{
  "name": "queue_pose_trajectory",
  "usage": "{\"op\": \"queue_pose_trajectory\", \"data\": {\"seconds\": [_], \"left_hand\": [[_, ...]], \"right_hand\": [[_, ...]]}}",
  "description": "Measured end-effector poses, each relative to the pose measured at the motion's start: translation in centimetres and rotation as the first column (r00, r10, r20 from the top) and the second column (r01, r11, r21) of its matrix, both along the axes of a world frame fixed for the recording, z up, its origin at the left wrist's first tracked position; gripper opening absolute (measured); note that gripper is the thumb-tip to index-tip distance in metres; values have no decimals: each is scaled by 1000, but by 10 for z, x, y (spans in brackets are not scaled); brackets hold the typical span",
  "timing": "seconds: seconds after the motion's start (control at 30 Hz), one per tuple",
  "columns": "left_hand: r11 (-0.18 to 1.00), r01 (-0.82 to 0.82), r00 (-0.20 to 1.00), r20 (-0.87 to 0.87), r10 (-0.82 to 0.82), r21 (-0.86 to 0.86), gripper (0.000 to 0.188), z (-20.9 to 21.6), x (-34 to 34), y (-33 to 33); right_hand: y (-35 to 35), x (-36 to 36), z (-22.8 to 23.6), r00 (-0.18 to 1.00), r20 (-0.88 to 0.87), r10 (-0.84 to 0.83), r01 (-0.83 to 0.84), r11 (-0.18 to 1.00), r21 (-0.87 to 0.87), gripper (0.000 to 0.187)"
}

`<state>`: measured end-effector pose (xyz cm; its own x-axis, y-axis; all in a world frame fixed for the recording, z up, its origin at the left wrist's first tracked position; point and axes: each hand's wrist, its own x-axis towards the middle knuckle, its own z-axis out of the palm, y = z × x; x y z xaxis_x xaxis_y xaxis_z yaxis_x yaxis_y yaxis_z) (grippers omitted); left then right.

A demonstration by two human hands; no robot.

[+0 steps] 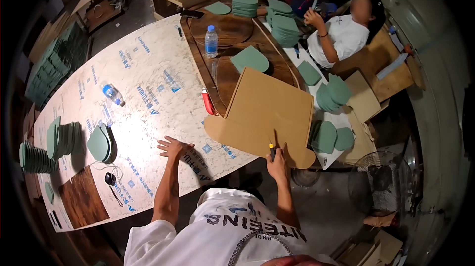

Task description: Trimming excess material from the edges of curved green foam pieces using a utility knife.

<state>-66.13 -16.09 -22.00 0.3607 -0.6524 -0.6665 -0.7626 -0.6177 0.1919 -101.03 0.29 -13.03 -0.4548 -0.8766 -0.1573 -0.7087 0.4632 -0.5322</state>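
Note:
My right hand (278, 163) is closed around a yellow-and-black handled tool (271, 150), over the near edge of a flat brown cardboard box (269, 105). Whether the thin dark line above the handle is a blade or its shadow is hard to tell. The box has rounded flaps spread out at its near corners, and lies over a dark wood-grain panel (198, 38). To the left, my left hand (173, 147) rests on the white printed board of the table (143, 132) with fingers spread. Nothing is in it.
Green rounded pads stand in stacks at the left (64, 140) and the back (284, 28). One water bottle (211, 42) is upright; another bottle (114, 95) lies down. A red object (207, 102) sits beside the box. Across the right, a person (341, 38) sits; a fan (380, 182) stands nearby.

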Motion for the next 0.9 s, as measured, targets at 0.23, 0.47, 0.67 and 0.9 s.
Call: {"op": "queue_pose_trajectory", "data": {"seconds": [0.23, 0.47, 0.67, 0.9], "left_hand": [[1000, -21, 999, 31, 20, 15, 148, -17, 2, -4], [999, -18, 999, 43, 17, 33, 149, -7, -2, -9], [1000, -23, 999, 47, 22, 10, 149, -19, 1, -6], [1000, -19, 999, 46, 19, -6, 152, -25, 3, -5]], "right_hand": [[0, 15, -5, 994, 106, 40, -35, 998, -48, 42], [-9, 77, -17, 807, 331, 489, -496, 865, -70, 39], [-13, 92, -90, 840, 277, 466, -508, 855, 102, 43], [-20, 100, -133, 901, 205, 382, -407, 908, 99, 51]]}}
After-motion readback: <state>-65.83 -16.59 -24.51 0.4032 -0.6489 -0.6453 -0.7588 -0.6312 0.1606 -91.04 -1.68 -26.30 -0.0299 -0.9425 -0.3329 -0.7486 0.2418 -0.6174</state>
